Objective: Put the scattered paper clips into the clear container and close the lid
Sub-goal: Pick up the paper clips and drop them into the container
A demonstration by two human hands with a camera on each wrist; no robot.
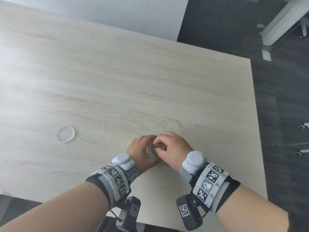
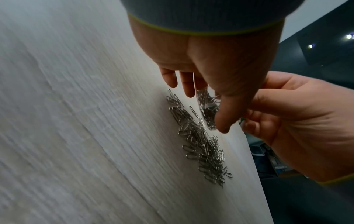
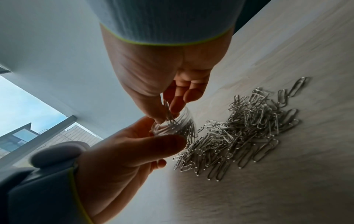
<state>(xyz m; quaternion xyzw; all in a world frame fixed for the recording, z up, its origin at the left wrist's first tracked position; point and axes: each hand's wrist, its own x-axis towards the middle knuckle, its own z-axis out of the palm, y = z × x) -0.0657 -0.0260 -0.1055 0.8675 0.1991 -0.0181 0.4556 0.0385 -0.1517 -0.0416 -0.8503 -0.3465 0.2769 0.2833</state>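
Observation:
My left hand (image 1: 139, 152) grips the clear container (image 1: 151, 151), held tilted just above the table, with several silver paper clips inside it (image 2: 207, 109). My right hand (image 1: 164, 145) is at the container's open mouth (image 3: 166, 127). Its thumb and fingers pinch a small bunch of paper clips (image 3: 168, 112) that pokes into the opening. A loose pile of paper clips (image 3: 245, 130) lies on the table right beside the container, mostly hidden under my hands in the head view. The round clear lid (image 1: 65, 136) lies flat on the table far to the left.
The light wooden table (image 1: 117, 81) stretches ahead and to the left. Its right edge (image 1: 257, 131) and near edge run close to my hands and the clip pile. Dark floor and chair legs (image 1: 301, 148) lie beyond on the right.

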